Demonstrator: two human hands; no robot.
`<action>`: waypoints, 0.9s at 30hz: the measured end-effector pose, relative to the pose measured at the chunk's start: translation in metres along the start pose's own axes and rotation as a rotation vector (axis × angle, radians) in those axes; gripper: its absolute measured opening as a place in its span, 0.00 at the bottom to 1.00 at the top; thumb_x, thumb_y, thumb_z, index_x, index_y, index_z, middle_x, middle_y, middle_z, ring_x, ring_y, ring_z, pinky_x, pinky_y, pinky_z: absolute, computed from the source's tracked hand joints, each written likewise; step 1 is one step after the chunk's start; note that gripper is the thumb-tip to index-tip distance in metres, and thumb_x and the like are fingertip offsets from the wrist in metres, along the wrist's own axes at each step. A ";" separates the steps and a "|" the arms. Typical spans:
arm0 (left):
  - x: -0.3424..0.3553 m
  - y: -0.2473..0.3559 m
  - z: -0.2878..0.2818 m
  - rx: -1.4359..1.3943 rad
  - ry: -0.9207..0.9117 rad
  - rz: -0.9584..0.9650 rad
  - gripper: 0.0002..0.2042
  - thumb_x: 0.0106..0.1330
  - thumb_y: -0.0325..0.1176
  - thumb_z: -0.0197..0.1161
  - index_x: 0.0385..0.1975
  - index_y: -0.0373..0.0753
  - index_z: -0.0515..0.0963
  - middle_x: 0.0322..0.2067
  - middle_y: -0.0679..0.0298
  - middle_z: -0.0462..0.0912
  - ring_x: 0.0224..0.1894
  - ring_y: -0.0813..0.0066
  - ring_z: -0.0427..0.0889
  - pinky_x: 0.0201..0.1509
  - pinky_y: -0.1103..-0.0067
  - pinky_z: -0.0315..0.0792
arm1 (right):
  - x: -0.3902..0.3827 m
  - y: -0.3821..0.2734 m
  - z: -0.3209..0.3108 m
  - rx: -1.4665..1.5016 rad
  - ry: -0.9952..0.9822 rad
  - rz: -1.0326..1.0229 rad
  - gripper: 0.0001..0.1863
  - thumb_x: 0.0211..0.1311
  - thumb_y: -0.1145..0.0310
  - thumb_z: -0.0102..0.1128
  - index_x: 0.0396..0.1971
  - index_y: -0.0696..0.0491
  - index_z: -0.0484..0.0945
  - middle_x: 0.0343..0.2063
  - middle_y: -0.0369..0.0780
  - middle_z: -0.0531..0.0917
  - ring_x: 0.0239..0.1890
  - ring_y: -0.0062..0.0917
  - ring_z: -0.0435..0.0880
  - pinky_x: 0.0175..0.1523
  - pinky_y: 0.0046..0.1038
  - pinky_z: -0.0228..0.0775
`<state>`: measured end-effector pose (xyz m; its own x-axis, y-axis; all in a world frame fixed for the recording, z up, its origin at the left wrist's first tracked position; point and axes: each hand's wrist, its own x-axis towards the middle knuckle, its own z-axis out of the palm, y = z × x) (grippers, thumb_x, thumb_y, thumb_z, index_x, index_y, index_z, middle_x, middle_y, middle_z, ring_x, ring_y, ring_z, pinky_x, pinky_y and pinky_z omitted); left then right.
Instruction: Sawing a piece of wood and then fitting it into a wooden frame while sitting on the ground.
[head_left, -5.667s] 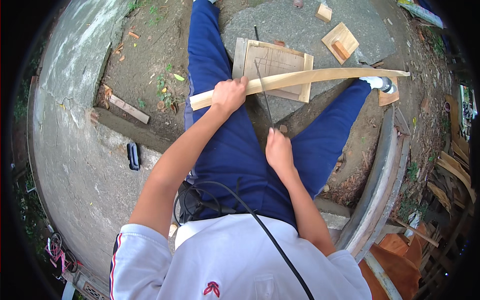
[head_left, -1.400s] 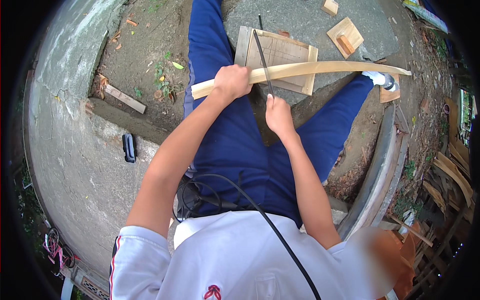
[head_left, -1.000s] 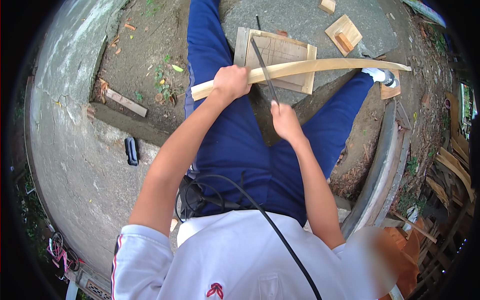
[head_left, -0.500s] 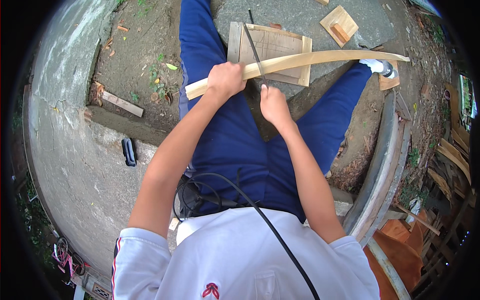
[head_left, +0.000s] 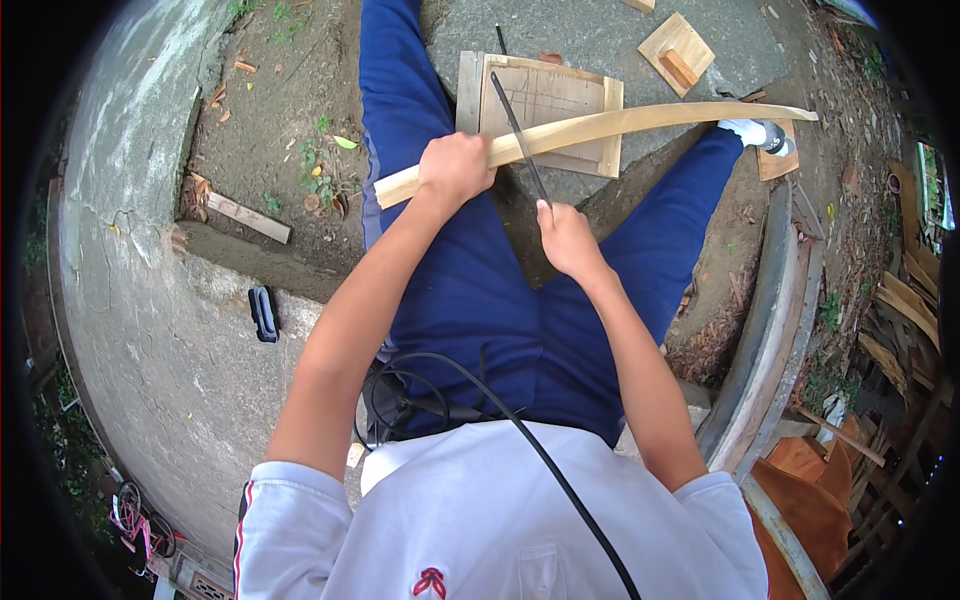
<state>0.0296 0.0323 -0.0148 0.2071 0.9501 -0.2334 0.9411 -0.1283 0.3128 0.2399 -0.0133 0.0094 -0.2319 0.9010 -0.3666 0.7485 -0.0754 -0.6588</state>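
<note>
Both hands are closed in a firm grip, the left hand [head_left: 457,167] farther forward and the right hand [head_left: 572,238] nearer the body. Weathered grey concrete paving [head_left: 140,320] spreads along the left side, beside a patch of bare brown earth [head_left: 275,110]. Ahead is a flat grey stone slab [head_left: 735,70]. Two legs in navy-blue trousers [head_left: 460,290] stretch forward in a wide V. Across the left thigh lies a long, curved, pale wooden strip [head_left: 650,119]; the left hand wraps over it near its blunt end, and its tapering end reaches out by the white-socked right foot [head_left: 742,130]. Partly hidden by the strip, a rectangular wooden board with raised pale edges [head_left: 560,95] rests on the slab. Gripped at its near end by the right hand, a thin, dark, rod-like tool [head_left: 509,110] slants across the strip beside the left hand; whether it presses on the wood cannot be told. Farther right lies a square light-wood board [head_left: 672,38]. A dark, narrow, hollow case [head_left: 264,314] sits on the paving. Smaller are an orange-brown wooden block [head_left: 680,70] on the square board and a bright-green leaf [head_left: 345,142] on the earth.
</note>
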 end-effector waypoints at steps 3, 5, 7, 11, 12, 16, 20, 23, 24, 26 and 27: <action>0.000 0.000 0.000 -0.016 0.014 -0.013 0.14 0.62 0.44 0.72 0.39 0.40 0.86 0.33 0.49 0.91 0.38 0.49 0.92 0.45 0.58 0.87 | 0.007 0.009 0.001 0.023 -0.022 -0.072 0.28 0.85 0.57 0.45 0.33 0.66 0.82 0.35 0.65 0.84 0.46 0.65 0.83 0.53 0.58 0.74; -0.001 0.000 -0.001 -0.024 0.011 -0.013 0.14 0.62 0.43 0.72 0.39 0.40 0.86 0.32 0.49 0.91 0.38 0.48 0.92 0.46 0.57 0.86 | 0.010 0.017 0.002 0.034 -0.082 -0.007 0.29 0.86 0.56 0.43 0.32 0.66 0.79 0.28 0.61 0.80 0.36 0.58 0.82 0.47 0.52 0.73; -0.001 0.000 -0.002 -0.028 0.022 -0.006 0.14 0.63 0.43 0.72 0.39 0.40 0.86 0.32 0.48 0.91 0.38 0.47 0.92 0.46 0.57 0.86 | 0.010 0.022 0.000 0.051 -0.050 -0.030 0.30 0.86 0.54 0.42 0.30 0.66 0.75 0.21 0.57 0.76 0.26 0.49 0.80 0.42 0.48 0.72; -0.001 0.001 -0.004 -0.026 -0.005 -0.009 0.14 0.63 0.42 0.71 0.39 0.40 0.86 0.33 0.48 0.91 0.39 0.46 0.92 0.46 0.57 0.86 | 0.008 0.019 -0.004 0.060 -0.055 -0.021 0.30 0.86 0.54 0.43 0.29 0.65 0.76 0.21 0.55 0.76 0.26 0.45 0.79 0.42 0.47 0.72; 0.000 0.001 -0.004 -0.027 0.001 -0.019 0.14 0.62 0.42 0.71 0.39 0.40 0.86 0.33 0.48 0.91 0.39 0.46 0.92 0.46 0.57 0.86 | 0.008 0.017 -0.003 0.067 -0.013 -0.067 0.30 0.86 0.54 0.43 0.29 0.65 0.76 0.21 0.55 0.76 0.26 0.44 0.79 0.42 0.46 0.72; 0.001 0.001 -0.003 -0.022 -0.016 -0.016 0.14 0.63 0.43 0.71 0.39 0.40 0.86 0.34 0.47 0.91 0.39 0.47 0.92 0.46 0.57 0.86 | 0.003 0.007 0.006 -0.041 -0.088 0.091 0.28 0.85 0.56 0.43 0.37 0.65 0.84 0.37 0.63 0.86 0.46 0.66 0.84 0.54 0.58 0.75; 0.001 0.000 -0.001 -0.006 -0.002 -0.009 0.14 0.63 0.44 0.70 0.40 0.40 0.87 0.34 0.48 0.91 0.39 0.49 0.93 0.45 0.57 0.87 | 0.004 0.006 0.012 -0.018 0.023 0.082 0.28 0.85 0.57 0.44 0.36 0.65 0.84 0.37 0.64 0.85 0.47 0.66 0.84 0.55 0.59 0.75; 0.000 -0.001 -0.001 -0.026 -0.015 -0.020 0.14 0.63 0.44 0.71 0.39 0.39 0.87 0.33 0.49 0.91 0.38 0.48 0.92 0.45 0.57 0.87 | 0.011 0.005 0.008 -0.021 -0.013 0.040 0.28 0.85 0.57 0.46 0.34 0.67 0.84 0.36 0.65 0.85 0.45 0.65 0.84 0.55 0.57 0.77; 0.000 -0.001 -0.001 -0.026 -0.008 -0.012 0.14 0.63 0.44 0.71 0.39 0.40 0.87 0.33 0.49 0.91 0.38 0.48 0.92 0.45 0.57 0.87 | 0.013 0.003 0.006 -0.007 0.024 -0.024 0.29 0.85 0.57 0.46 0.33 0.68 0.84 0.35 0.66 0.85 0.45 0.65 0.84 0.54 0.57 0.77; 0.000 -0.002 -0.003 -0.023 0.019 0.003 0.14 0.63 0.44 0.70 0.38 0.40 0.87 0.33 0.49 0.91 0.38 0.47 0.92 0.45 0.56 0.86 | 0.017 -0.002 0.003 -0.014 0.020 0.018 0.29 0.85 0.57 0.46 0.33 0.68 0.84 0.35 0.66 0.84 0.45 0.65 0.85 0.54 0.57 0.77; -0.001 -0.001 -0.003 -0.028 0.018 -0.002 0.14 0.63 0.44 0.70 0.38 0.40 0.87 0.33 0.49 0.91 0.38 0.47 0.92 0.46 0.56 0.86 | 0.016 -0.004 0.003 -0.024 -0.006 0.071 0.30 0.85 0.57 0.46 0.32 0.69 0.84 0.34 0.66 0.84 0.45 0.65 0.85 0.54 0.57 0.77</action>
<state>0.0276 0.0318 -0.0124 0.2000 0.9553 -0.2176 0.9337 -0.1185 0.3377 0.2313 -0.0001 0.0044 -0.1819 0.8911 -0.4159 0.7779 -0.1283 -0.6152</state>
